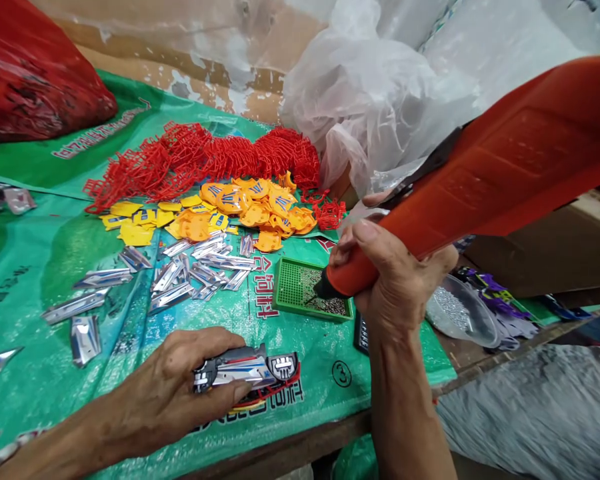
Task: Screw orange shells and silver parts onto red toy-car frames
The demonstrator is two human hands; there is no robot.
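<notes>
My left hand [180, 380] is closed around a toy car body [250, 370], grey and silver with blue stripes and a red and yellow edge, held low over the green sheet. In my right hand [397, 273] is a large red electric screwdriver [480, 180], gripped near its black nose. Its tip points down and left into a small green tray [286, 293] of small screws [325, 290]. Whether a screw sits on the tip is too small to tell.
Silver striped parts [175, 277], yellow and orange parts [255, 203] and a heap of red plastic frames [205, 157] lie behind. At right stands a clear bowl [463, 310] of small metal pieces. White plastic bags [370, 87] and a red bag [35, 73] sit at the back.
</notes>
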